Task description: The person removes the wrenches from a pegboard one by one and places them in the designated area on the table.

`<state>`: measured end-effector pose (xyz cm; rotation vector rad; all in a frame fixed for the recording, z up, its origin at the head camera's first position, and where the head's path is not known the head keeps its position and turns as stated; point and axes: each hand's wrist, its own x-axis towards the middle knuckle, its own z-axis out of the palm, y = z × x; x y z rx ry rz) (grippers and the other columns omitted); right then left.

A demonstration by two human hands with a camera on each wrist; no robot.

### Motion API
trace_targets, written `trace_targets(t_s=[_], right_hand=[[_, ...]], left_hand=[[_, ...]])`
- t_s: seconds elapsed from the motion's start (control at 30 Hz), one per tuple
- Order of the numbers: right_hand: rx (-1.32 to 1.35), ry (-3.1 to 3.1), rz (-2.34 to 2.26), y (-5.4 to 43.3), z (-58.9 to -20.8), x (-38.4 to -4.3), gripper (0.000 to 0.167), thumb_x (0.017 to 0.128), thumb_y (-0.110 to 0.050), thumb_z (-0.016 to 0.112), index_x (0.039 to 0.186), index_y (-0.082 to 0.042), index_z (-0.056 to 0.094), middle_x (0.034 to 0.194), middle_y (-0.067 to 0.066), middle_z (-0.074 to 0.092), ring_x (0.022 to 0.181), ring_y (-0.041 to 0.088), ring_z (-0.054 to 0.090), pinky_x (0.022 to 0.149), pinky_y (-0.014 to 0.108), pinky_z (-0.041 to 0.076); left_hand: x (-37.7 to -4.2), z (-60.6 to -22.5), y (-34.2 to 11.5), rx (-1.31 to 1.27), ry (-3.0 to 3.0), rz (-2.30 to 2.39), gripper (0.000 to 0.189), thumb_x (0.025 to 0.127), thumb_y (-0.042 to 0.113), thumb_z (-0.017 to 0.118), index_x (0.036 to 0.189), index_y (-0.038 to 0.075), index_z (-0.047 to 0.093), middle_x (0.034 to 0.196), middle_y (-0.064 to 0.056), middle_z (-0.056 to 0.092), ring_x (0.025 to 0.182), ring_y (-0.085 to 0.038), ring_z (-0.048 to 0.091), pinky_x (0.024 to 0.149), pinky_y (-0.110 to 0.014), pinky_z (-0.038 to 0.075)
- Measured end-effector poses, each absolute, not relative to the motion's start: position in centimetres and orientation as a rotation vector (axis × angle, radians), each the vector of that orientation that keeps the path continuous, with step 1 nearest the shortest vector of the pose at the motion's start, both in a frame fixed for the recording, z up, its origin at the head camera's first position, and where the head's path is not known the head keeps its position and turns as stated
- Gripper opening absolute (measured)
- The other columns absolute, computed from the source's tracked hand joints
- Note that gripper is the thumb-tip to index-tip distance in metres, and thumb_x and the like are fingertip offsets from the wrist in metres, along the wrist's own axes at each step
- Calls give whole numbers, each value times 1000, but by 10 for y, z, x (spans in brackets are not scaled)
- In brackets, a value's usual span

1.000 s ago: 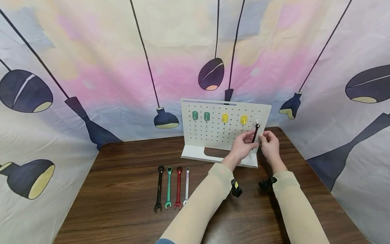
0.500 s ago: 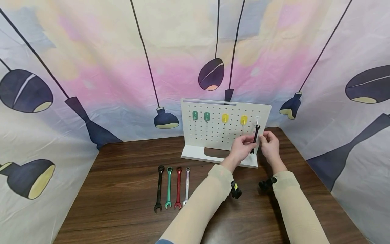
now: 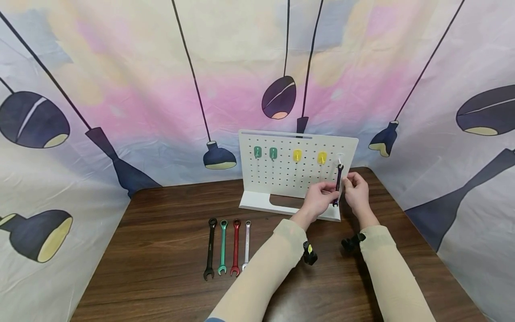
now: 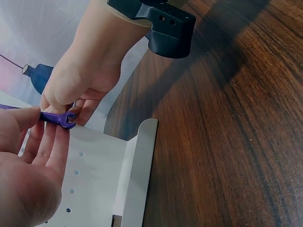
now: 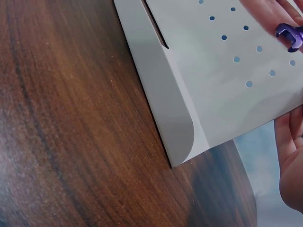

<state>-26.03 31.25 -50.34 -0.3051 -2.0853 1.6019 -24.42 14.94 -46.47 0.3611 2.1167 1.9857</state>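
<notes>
A dark purple combination wrench [image 3: 338, 179] stands nearly upright before the right side of a white pegboard [image 3: 277, 179]. My left hand [image 3: 318, 199] pinches it low on the shaft between thumb and fingers; its open end [image 4: 66, 120] points down. The top end of the wrench is just below a clear hook [image 3: 339, 157]; whether they touch is too small to tell. My right hand [image 3: 356, 190] grips the pegboard's right edge, fingers partly hidden behind it in the right wrist view.
Two green hooks [image 3: 273, 153] and two yellow hooks [image 3: 297, 155] line the board's upper part. On the wooden table [image 3: 161, 250] at left lie a black wrench [image 3: 210, 250], a green wrench [image 3: 223, 248], a red wrench [image 3: 235, 248] and a silver wrench [image 3: 247, 243]. A printed cloth hangs behind.
My left hand and the purple wrench have come down slightly, and the wrench's lower end now shows below the fingers. The right hand has stayed at the board's edge.
</notes>
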Motion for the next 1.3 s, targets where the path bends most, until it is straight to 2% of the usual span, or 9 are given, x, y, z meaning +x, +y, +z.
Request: trace_targets(t_s=[0.13,0.33,0.57,0.7,0.87,1.03,1.3], right_hand=[[-309,-2091,1606,313,-503,-260,10,109,-6,62,108,4,61,84,-7,54,80,11,49,67,22,41],[-319,-2093,1617,313,-505,-258,12,109,-7,62,109,5,61,87,-2,56,82,11,50,70,22,43],[-322,-2093,1621,313,-506,-259,13,109,-8,62,109,5,62,87,-1,56,82,12,50,70,22,42],[-315,-2105,1607,313,-505,-259,13,109,-8,62,109,5,62,84,-3,54,81,12,49,68,22,42],[-312,-2137,1597,313,-504,-259,14,110,-9,62,111,5,61,89,3,55,82,10,50,69,21,42],[-314,-2141,1602,313,-503,-259,14,110,-9,60,111,5,60,91,7,56,82,10,50,69,21,42],[-307,-2155,1581,313,-503,-258,15,111,-10,59,112,5,60,90,5,55,82,13,47,67,23,40]], left_hand=[[-242,-464,149,340,2103,1976,18,100,7,77,117,10,80,93,8,70,85,-7,68,81,-29,61],[-241,-465,148,328,2109,1961,18,99,8,78,117,11,80,101,2,75,88,-8,70,84,-30,62],[-240,-466,148,330,2101,1989,19,98,6,79,117,9,80,94,6,75,85,-8,72,80,-28,63],[-240,-467,148,342,2047,2045,19,98,2,78,116,5,80,91,5,75,83,-10,73,79,-29,64],[-241,-468,148,359,2004,2092,20,97,0,77,117,2,80,91,0,75,81,-12,73,78,-30,64],[-240,-466,149,355,1998,2095,20,97,0,78,117,2,80,90,1,75,80,-12,72,78,-30,64],[-238,-464,151,361,1966,2132,20,96,-2,77,116,1,80,89,3,74,78,-11,70,77,-31,65]])
